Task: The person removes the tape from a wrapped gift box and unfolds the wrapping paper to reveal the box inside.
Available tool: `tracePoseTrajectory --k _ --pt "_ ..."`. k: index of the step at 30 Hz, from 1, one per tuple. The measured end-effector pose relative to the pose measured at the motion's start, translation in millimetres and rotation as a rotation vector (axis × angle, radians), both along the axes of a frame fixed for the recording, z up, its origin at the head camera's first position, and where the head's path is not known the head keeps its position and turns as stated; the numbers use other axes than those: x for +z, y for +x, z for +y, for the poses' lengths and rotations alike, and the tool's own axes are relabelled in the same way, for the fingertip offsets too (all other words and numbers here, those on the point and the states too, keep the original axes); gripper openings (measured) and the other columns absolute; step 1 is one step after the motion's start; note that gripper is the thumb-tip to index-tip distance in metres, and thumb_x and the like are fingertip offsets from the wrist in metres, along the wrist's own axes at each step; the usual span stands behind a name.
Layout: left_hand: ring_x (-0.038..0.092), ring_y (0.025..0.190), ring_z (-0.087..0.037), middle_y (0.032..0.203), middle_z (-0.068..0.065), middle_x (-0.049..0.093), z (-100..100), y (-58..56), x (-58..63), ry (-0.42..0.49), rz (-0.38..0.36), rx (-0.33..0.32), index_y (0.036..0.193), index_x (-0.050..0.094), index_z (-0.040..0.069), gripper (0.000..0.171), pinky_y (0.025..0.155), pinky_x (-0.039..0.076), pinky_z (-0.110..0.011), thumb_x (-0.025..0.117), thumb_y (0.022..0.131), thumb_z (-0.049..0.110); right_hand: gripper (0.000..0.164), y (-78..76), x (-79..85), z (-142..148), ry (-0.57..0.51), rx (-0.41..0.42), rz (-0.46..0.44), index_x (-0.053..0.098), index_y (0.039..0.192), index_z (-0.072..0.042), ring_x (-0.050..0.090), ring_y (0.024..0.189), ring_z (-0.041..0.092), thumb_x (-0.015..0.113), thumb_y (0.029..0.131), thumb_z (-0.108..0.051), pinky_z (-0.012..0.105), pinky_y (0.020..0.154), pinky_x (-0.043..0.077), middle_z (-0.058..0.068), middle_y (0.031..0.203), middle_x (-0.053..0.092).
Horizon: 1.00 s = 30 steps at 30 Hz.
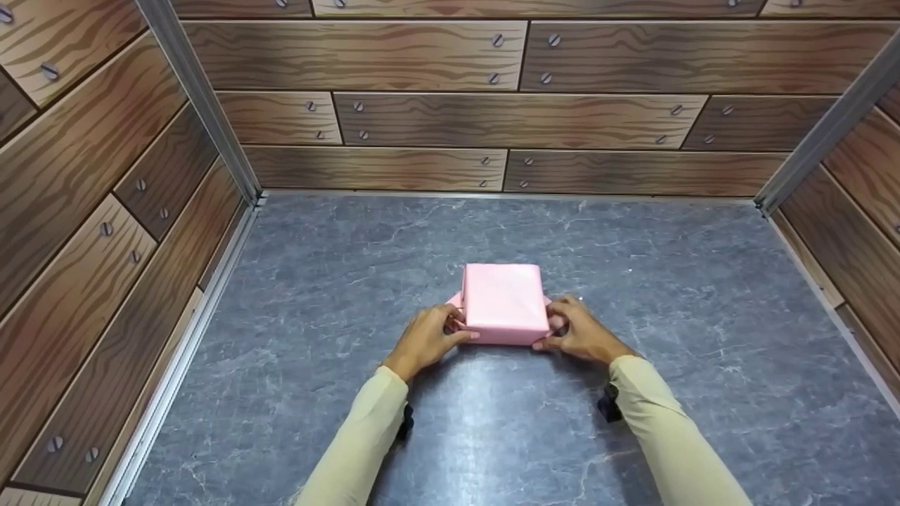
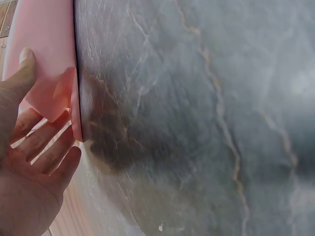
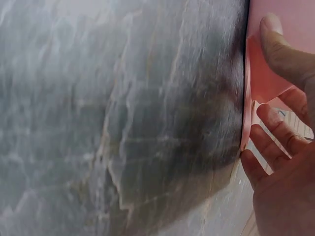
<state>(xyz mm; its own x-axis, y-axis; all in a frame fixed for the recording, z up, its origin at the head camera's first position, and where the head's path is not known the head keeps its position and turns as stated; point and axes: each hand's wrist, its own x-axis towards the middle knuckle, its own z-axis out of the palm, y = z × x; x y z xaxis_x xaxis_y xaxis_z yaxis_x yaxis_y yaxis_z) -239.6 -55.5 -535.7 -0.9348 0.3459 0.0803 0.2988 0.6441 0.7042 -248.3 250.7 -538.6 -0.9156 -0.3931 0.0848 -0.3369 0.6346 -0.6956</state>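
Observation:
A box wrapped in pink paper (image 1: 504, 296) sits on the grey marbled surface, its top smooth and flat. Loose paper flaps stick out at its left and right ends. My left hand (image 1: 429, 337) holds the near left corner, thumb on the front face and fingers at the side flap; the left wrist view shows the folded pink paper (image 2: 63, 91) against those fingers. At the opposite corner, my right hand (image 1: 578, 330) grips likewise, its thumb low on the front. In the right wrist view a pink flap (image 3: 266, 73) stands between thumb and fingers.
Wood-patterned panels with printed screws form the back wall (image 1: 422, 119), left wall (image 1: 91, 232) and right wall (image 1: 865, 161). Metal strips (image 1: 204, 309) edge the marbled surface (image 1: 337, 260). Dark wrist cameras (image 1: 609, 404) sit under the pale sleeves.

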Motion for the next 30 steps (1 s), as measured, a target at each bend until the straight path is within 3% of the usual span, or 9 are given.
tracePoseTrajectory --k 5,10,18,23,30 --pt "0.068 0.089 -0.013 0.097 -0.002 0.073 -0.6 -0.5 0.6 -0.022 0.002 -0.012 0.106 0.070 0.009 0.033 0.081 0.056 -0.033 0.077 0.090 0.036 0.039 0.8 2.9 2.9 0.070 -0.027 0.015 0.069 0.098 -0.004 0.052 0.108 0.037 0.092 0.073 -0.022 0.056 0.098 0.043 0.014 0.108 0.057" --pt "0.069 0.092 -0.014 0.100 -0.003 0.074 -3.7 -1.2 2.6 -0.046 0.003 -0.032 0.106 0.070 0.009 0.032 0.084 0.056 -0.034 0.075 0.091 0.037 0.036 1.6 6.4 5.6 0.106 -0.034 0.039 0.067 0.088 -0.008 0.054 0.098 0.029 0.093 0.073 -0.028 0.047 0.089 0.045 0.006 0.098 0.058" --pt "0.070 0.095 -0.017 0.101 -0.003 0.075 -9.2 -2.5 4.8 -0.093 0.060 -0.090 0.098 0.073 0.011 0.023 0.085 0.056 -0.036 0.076 0.091 0.033 0.034 4.5 7.8 11.0 0.183 -0.025 0.152 0.063 0.076 -0.014 0.056 0.096 0.027 0.092 0.072 -0.032 0.046 0.087 0.046 0.004 0.096 0.064" --pt "0.069 0.087 -0.016 0.094 -0.001 0.074 -10.5 -0.7 5.0 -0.137 0.097 -0.089 0.093 0.072 0.011 0.026 0.078 0.057 -0.036 0.075 0.091 0.036 0.032 10.5 10.3 11.1 0.233 -0.037 0.149 0.065 0.074 -0.015 0.055 0.104 0.031 0.090 0.076 -0.036 0.052 0.092 0.046 0.008 0.105 0.063" --pt "0.059 0.074 -0.011 0.082 0.003 0.068 -11.1 2.6 3.8 -0.165 0.138 -0.086 0.090 0.070 0.011 0.028 0.069 0.053 -0.032 0.074 0.091 0.039 0.027 16.8 11.7 9.7 0.298 -0.029 0.187 0.069 0.075 -0.016 0.053 0.103 0.030 0.086 0.080 -0.037 0.051 0.093 0.042 0.009 0.109 0.060"
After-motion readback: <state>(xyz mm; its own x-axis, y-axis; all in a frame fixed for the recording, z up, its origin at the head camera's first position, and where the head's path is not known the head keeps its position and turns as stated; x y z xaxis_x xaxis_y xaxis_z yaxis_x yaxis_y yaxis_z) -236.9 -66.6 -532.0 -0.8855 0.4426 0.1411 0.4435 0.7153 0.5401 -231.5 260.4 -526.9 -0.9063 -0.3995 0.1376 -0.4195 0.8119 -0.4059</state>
